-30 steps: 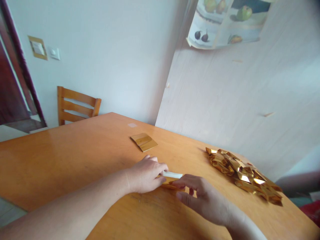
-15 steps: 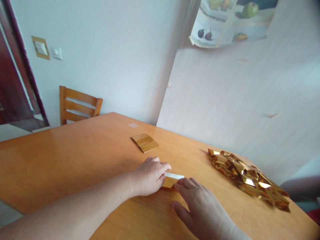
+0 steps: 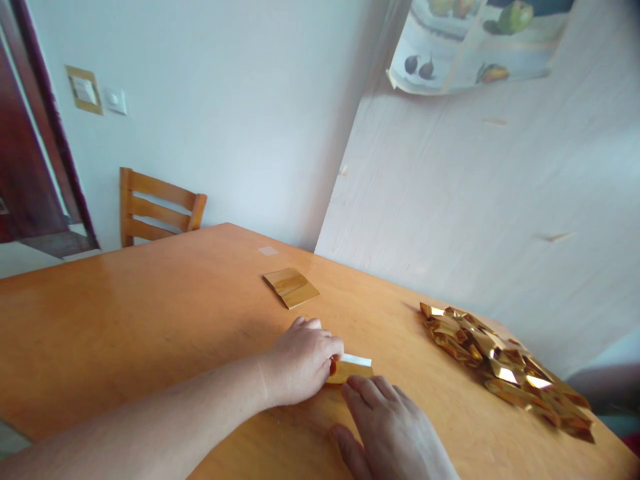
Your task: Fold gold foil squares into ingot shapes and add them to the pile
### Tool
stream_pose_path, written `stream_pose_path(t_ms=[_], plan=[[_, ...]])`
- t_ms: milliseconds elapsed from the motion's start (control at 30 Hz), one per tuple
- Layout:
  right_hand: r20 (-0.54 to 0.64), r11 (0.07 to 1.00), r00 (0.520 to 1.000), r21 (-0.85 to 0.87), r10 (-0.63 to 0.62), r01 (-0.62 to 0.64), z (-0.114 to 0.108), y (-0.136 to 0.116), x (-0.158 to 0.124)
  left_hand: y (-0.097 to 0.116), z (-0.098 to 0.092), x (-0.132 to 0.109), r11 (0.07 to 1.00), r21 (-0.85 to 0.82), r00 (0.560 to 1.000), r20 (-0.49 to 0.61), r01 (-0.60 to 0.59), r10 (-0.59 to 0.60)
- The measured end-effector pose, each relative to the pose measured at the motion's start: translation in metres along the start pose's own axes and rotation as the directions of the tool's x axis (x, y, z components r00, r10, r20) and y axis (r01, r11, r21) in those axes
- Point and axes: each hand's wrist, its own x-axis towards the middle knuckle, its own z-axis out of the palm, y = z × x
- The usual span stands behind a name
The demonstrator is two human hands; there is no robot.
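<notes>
A small piece of gold paper (image 3: 353, 371) with a white strip along its far edge lies on the table between my hands. My left hand (image 3: 306, 360) is closed on its left end, the thumb and fingers curled round it, so that end is hidden. My right hand (image 3: 387, 417) is at the near right edge of the paper, fingers stretched out and thumb apart. Beyond my left hand lies a flat, square stack of gold sheets (image 3: 291, 287). Far to the right is a heap of shiny folded gold paper shapes (image 3: 500, 373).
The wooden table (image 3: 150, 307) meets a pale board (image 3: 450, 213) along its far right side. A wooden chair (image 3: 160, 210) stands behind the far left edge. A small pale patch (image 3: 268, 251) is near the back corner. A fruit picture (image 3: 470, 47) hangs above.
My left fingers have curled further round the left end of the gold paper. My right hand has drawn slightly back towards me. The view has shifted a little.
</notes>
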Motion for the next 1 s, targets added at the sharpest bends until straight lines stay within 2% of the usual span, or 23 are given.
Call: stream_pose_path(t_ms=[200,400,700,1000], plan=[[-0.006,0.998,1.0,-0.067,-0.001,0.0,0.0108,0.0024,0.0009,-0.0005,0.0018,-0.0004,1.0,0.014,1.0,-0.015,0.004,-0.004],[0.003,0.995,1.0,-0.097,-0.011,0.011,0.0107,0.0044,0.0004,-0.0012,0.0021,-0.0004,1.0,0.011,1.0,-0.005,0.005,-0.005],[0.041,0.998,0.998,-0.05,0.043,-0.041,0.0062,0.004,0.0007,-0.0023,0.0034,-0.001,1.0,0.027,1.0,0.002,0.003,-0.003],[-0.011,0.999,0.999,0.006,0.048,-0.048,0.0088,0.0039,0.0043,-0.0057,0.0086,-0.0001,0.999,0.023,0.998,-0.047,0.03,-0.029]])
